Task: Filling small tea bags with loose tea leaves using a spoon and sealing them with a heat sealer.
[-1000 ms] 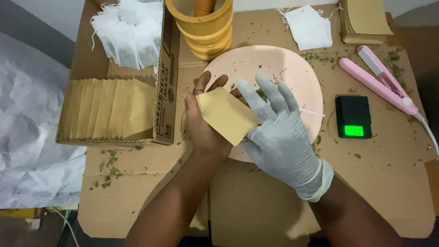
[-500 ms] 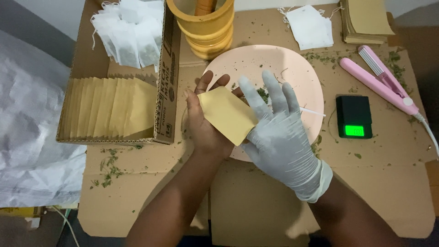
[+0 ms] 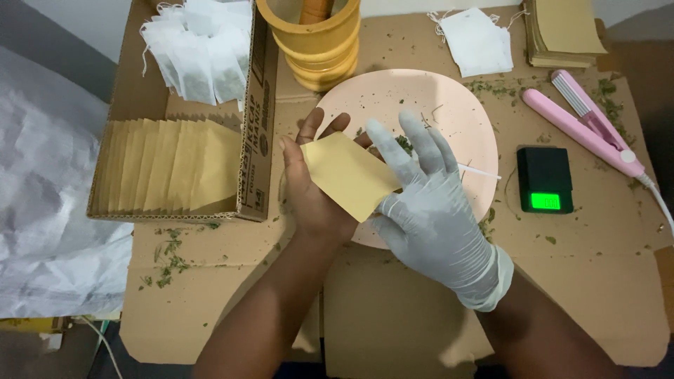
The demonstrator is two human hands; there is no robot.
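1. Left hand (image 3: 316, 193): bare, fingers up, cradling a tan envelope (image 3: 349, 175) from behind, thumb on its left edge.
2. Right hand (image 3: 428, 210): white glove, fingers spread, thumb pinching the envelope's right lower edge.
3. Envelope: held tilted above the pink plate (image 3: 456, 112) at mid-worktop.
4. Plate: dried herb crumbs, thin white stick at its right rim.
5. Scale (image 3: 545, 180): black, green display, right of the plate.
6. Pink sealer (image 3: 586, 126): right edge.
7. Box (image 3: 256, 105): left side, holding tan envelopes and white bags.
8. Yellow jar (image 3: 316, 42): far edge.
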